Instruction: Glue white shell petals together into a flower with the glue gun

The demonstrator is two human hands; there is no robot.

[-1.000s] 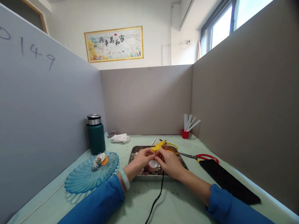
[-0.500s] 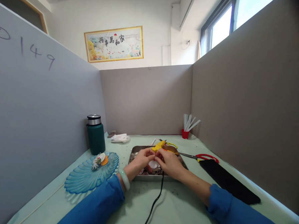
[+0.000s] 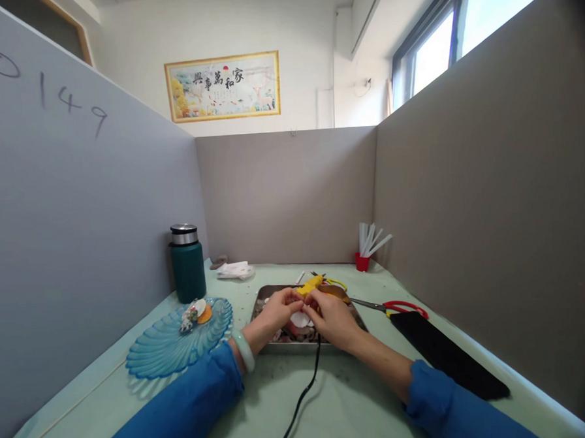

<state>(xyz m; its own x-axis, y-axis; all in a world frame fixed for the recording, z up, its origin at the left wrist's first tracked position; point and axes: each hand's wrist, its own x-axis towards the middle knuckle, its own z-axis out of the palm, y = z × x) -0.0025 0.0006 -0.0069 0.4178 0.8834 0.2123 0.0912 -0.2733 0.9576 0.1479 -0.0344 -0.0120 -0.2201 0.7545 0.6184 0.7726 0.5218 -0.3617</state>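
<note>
My left hand and my right hand meet over a metal tray. Thumbs and fingertips of both are pinched together close to each other; whatever lies between them is too small or hidden to make out. Just beyond the fingertips is a yellow hot glue gun, partly covered by the right hand. A black cord runs from the tray towards me. Below the hands, a white shell-like piece lies among pinkish and brown pieces in the tray.
On the left, a blue scalloped glass plate bears several shells, with a green flask behind. Red-handled scissors and a black strip lie right. A red cup of white sticks stands at the back. Partitions enclose the table.
Both hands stay almost in place over the tray, with only a slight shift of the fingers. The white piece beneath them looks slightly differently covered.
</note>
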